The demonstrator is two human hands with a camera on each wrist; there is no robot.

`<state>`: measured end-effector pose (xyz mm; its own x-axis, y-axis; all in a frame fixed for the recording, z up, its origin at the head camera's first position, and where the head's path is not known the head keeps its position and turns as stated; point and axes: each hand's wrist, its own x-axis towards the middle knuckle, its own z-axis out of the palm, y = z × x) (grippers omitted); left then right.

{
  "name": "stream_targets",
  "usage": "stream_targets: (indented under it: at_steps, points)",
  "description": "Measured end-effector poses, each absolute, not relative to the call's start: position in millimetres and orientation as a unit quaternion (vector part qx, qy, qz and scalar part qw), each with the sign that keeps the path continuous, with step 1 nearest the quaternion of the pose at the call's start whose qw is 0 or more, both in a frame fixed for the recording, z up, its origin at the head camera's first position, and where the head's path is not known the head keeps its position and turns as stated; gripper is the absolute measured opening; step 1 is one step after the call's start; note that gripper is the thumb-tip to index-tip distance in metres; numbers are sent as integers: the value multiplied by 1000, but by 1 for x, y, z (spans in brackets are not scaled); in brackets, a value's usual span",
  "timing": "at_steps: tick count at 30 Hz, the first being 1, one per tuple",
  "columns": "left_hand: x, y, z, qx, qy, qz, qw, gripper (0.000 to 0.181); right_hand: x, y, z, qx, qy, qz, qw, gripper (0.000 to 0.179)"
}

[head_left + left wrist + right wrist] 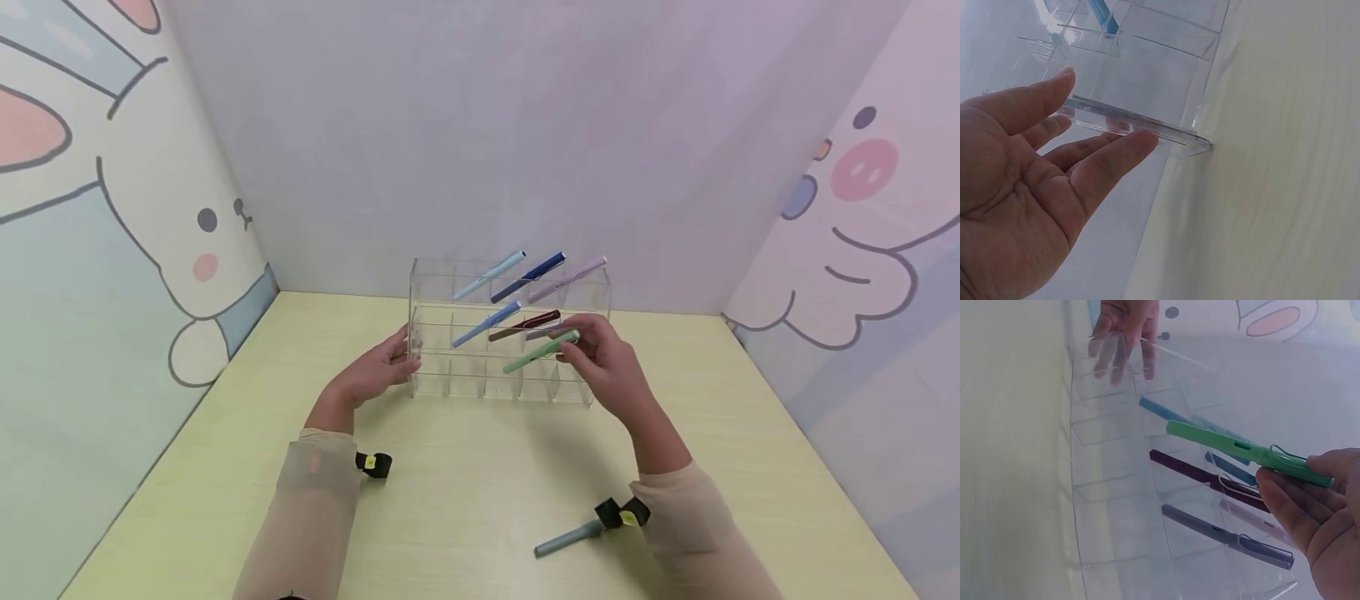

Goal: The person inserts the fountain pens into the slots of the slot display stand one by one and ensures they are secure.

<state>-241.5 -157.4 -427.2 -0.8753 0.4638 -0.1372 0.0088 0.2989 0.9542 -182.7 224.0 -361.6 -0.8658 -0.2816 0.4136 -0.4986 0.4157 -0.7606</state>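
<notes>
My right hand (609, 367) pinches a light green pen (542, 352) by its clip end, between thumb and fingers. The pen slants in front of the clear compartment rack (467, 387); in the right wrist view the same green pen (1210, 437) lies across the view above the other pens. At the rack's left side is my left hand (377, 370), its fairly straight fingers touching the outer side wall and the thumb by the front edge. A dark red pen (517, 327), a blue pen (487, 323) and a grey-violet pen (1229, 537) rest in the middle row.
In the top row lean a pale blue pen (489, 276), a dark blue pen (528, 277) and a lilac pen (567, 280). A grey-blue pen (564, 540) lies on the table (450, 500) by my right wrist, partly hidden by the black wrist mount. Cartoon-printed walls surround the table.
</notes>
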Motion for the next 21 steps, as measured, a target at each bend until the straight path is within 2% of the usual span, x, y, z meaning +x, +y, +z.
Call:
stream_targets:
  at_steps: [10, 21]
  points:
    - [-240, -156, -430, 158, 777, 577, 197, 76, -193, 197, -381, 225, -824, 509, 104, 27]
    - [-244, -158, -429, 165, 773, 580, 197, 76, -199, 194, -390, 227, -836, 490, 94, 27]
